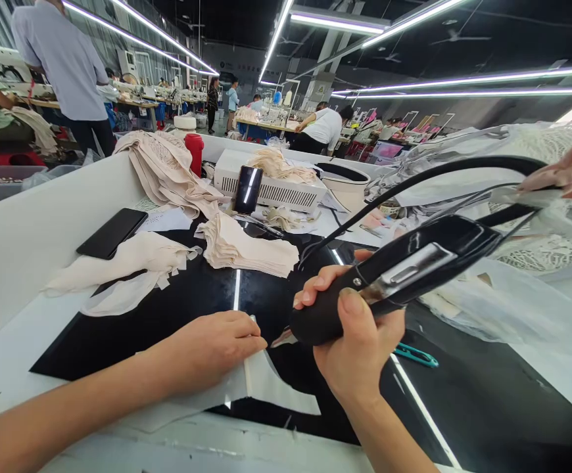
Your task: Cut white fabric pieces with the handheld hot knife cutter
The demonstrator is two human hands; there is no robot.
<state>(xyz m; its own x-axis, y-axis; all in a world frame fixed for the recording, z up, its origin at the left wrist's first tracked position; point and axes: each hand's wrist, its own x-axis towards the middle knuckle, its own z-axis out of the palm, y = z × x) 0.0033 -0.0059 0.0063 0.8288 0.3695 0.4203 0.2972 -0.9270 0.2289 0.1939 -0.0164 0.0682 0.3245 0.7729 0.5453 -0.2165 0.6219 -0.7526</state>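
Observation:
My right hand (359, 341) is wrapped round the black grip of a corded handheld tool (414, 263). The tool has a silver metal plate on its side and tilts up to the right. Its kind is not clear. My left hand (212, 345) is closed at the edge of a white fabric piece (281, 387), thumb and fingers pinched together on it. The fabric lies on the black mat (187, 335), and part of it is under my left forearm. A teal-handled tool (417, 355) lies right of my right hand, partly hidden.
Beyond my hands lie a stack of cream fabric pieces (251, 249), loose cream fabric (128, 263), and two phones (112, 233). A white vented box (276, 187) and a red container (194, 154) stand behind. Another person's hand (569, 167) enters at right, near the black cord (444, 167).

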